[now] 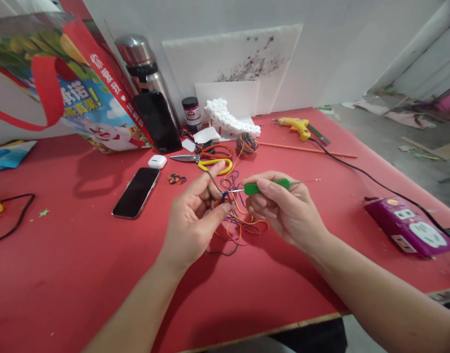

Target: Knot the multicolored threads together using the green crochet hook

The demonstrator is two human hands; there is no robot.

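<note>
My left hand [195, 218] pinches a small crocheted piece [225, 198] of dark and orange yarn, with a dark strand running up over its raised index finger. In my right hand [287, 206] is a crochet hook with a green handle [267, 187]; its thin metal tip reaches left into the piece. Loose multicolour yarn [247, 225] lies in loops on the red table beneath and between my hands. Behind them sits the yarn ball [247, 144], from which a strand comes forward. Part of the small piece is hidden by my left fingers.
Scissors [206, 159], a white earphone case [157, 161] and a phone [136, 192] lie on the red table [81, 264]. Further back stand a bag [99, 108], a steel flask [147, 63] and a jar [192, 113]. A yellow glue gun [294, 126] and purple box [409, 228] are right.
</note>
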